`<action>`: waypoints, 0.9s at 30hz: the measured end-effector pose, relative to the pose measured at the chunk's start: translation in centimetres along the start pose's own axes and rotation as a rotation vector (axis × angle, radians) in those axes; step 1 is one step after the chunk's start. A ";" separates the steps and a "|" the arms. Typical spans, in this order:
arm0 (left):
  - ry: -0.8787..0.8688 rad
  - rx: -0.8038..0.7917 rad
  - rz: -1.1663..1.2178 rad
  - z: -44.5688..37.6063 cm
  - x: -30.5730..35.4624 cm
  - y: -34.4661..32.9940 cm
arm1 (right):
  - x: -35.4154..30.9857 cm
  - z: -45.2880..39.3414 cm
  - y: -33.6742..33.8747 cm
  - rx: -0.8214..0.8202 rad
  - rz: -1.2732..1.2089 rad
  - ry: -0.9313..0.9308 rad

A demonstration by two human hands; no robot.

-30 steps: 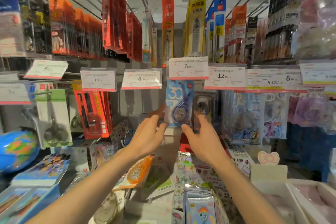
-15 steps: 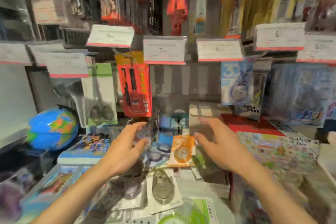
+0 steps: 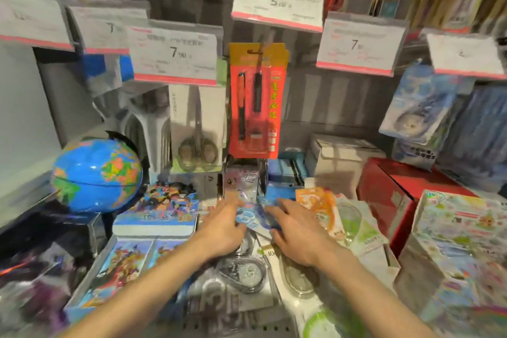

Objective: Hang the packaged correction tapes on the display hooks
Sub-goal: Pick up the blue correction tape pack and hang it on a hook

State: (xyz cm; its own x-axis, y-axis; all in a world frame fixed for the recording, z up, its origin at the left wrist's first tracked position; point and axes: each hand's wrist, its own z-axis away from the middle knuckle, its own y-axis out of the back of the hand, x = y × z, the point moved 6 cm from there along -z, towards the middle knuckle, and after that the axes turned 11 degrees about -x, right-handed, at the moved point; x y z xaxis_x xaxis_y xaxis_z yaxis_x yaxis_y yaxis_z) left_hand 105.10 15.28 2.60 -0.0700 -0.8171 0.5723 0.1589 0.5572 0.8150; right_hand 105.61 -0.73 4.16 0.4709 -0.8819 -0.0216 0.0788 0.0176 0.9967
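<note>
A pile of packaged correction tapes lies on the low shelf: a blue pack, an orange one, a green one and clear grey ones. My left hand rests at the blue pack's left edge, thumb on top; whether it grips is blurred. My right hand lies with fingers spread, its fingertips touching the blue pack's right side. Another blue correction tape pack hangs on a hook at the upper right, under a price tag.
An orange-red knife pack and a scissors pack hang straight ahead above the pile. A globe stands at the left, a red box at the right. Sticker books and puzzle boxes flank the pile.
Both hands have let go of the blue pack now hanging on the hook and dropped down to the pile on the shelf. My view has swung down and to the left.
</note>
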 end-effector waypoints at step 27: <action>0.125 0.279 1.167 -1.3 -0.2 -1.1 | 1.6 0.3 0.4 -0.031 -0.105 0.042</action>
State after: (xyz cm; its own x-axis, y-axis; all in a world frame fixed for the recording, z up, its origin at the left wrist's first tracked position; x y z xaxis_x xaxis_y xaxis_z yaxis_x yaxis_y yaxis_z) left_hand 106.24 14.61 1.50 0.0725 0.1995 0.9772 -0.1567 0.9699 -0.1864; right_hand 106.10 -2.24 4.59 0.4952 -0.8591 -0.1295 0.1567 -0.0583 0.9859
